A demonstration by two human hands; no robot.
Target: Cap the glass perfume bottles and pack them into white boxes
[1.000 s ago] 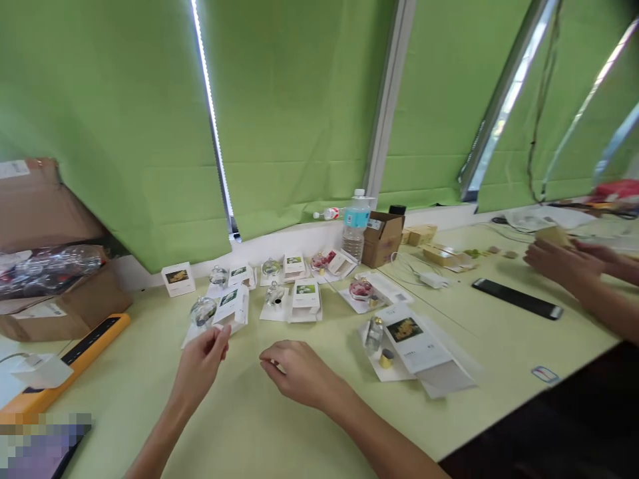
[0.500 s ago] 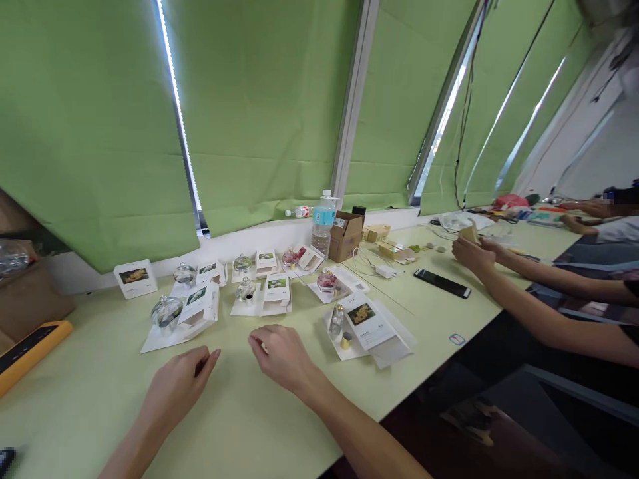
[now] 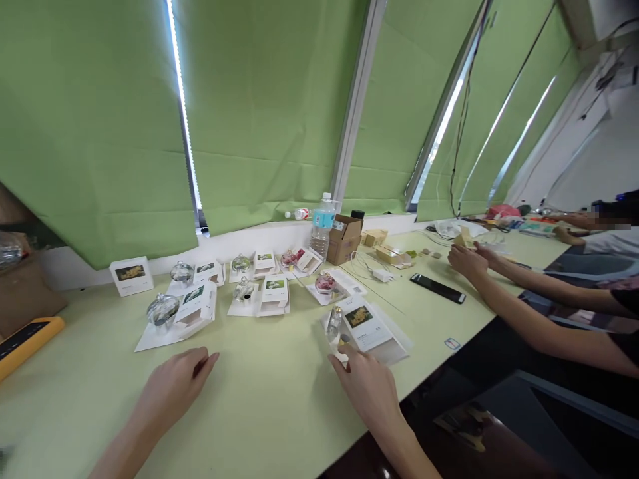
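Observation:
My left hand (image 3: 172,389) lies on the pale green table (image 3: 269,406), fingers loosely stretched, nothing in it. In front of it a round glass bottle (image 3: 162,309) stands on a white sheet beside an open white carton (image 3: 197,303). My right hand (image 3: 369,386) is stretched out to the right, back toward me. Its fingertips are at the near edge of a white sheet that holds a small glass bottle (image 3: 333,322) and a card with a yellow flower picture (image 3: 360,318). What lies under the fingertips is hidden.
More small bottles and white cartons (image 3: 274,289) lie in rows toward the window. A water bottle (image 3: 323,223) and a cardboard box (image 3: 345,238) stand behind them. A black phone (image 3: 437,288) lies at right, near another person's hands (image 3: 466,259). An orange device (image 3: 24,339) is far left.
My right hand has moved from the table's middle rightward to the sheet with the small bottle. My left hand has come down from a raised pinch and now rests flat. The view swung right.

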